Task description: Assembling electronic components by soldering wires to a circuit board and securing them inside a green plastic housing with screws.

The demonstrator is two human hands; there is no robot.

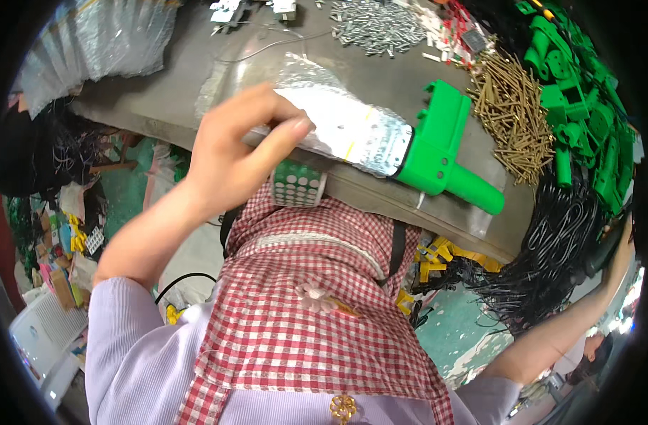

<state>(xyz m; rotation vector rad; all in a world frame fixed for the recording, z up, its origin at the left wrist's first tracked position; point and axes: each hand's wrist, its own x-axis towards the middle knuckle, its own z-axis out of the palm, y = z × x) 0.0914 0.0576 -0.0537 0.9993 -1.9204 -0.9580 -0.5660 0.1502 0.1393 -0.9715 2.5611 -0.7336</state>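
Green-handled tool [437, 152], blade bagged in clear plastic, was pinched at its blade end by left hand [232, 152]; right hand's [616, 258] grip couldn't be told.

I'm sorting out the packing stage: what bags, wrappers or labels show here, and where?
Clear plastic bag: mid bench, pinched by the left hand, sleeved over a green plastic tool.
Large clear bag: upper left, crinkled, silvery.
White sheet with green round stickers: at the bench edge, under the bag.
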